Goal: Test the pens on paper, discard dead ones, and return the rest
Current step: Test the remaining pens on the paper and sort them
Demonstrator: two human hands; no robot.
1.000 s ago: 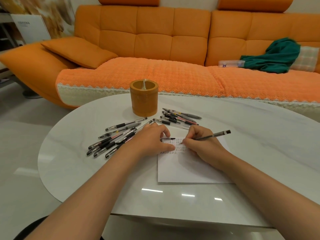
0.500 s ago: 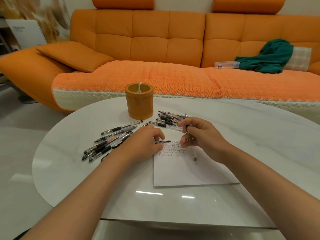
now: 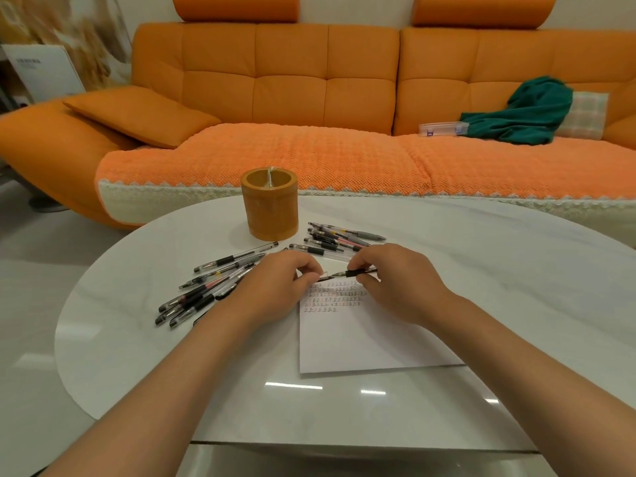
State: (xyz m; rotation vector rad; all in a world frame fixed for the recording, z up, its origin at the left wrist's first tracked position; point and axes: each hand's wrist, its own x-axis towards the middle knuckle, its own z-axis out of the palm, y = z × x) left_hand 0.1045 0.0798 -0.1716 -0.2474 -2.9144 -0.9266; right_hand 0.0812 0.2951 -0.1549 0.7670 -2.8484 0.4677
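Both hands meet over the top edge of the sheet of paper (image 3: 364, 342), which lies flat on the white bench (image 3: 499, 270). The right hand (image 3: 399, 282) holds a black-gripped pen (image 3: 356, 273) roughly level, fingers (image 3: 361, 261) curled and pinched on its barrel, tip pointing left. The left hand (image 3: 273, 289) has its fingers (image 3: 306, 270) clamped on a small clear cap (image 3: 323, 277) - the pen's tip is right at the cap's mouth, and I cannot tell whether it is inside.

Rows of small written marks (image 3: 334, 299), black and some red, fill the top of the sheet just below the hands.

Loose pens lie in 2 groups on the bench: the left group of pens (image 3: 203, 292) fans out beside and partly under the left wrist, and the right group of pens (image 3: 339, 237) sits just beyond the right hand's fingers. An orange pen pot (image 3: 270, 210) stands upright behind them, near the bench's far edge.

Beyond the bench is an orange sofa (image 3: 292, 80) - on it a green cloth (image 3: 523, 111) and a clear plastic box (image 3: 444, 128) beside it.
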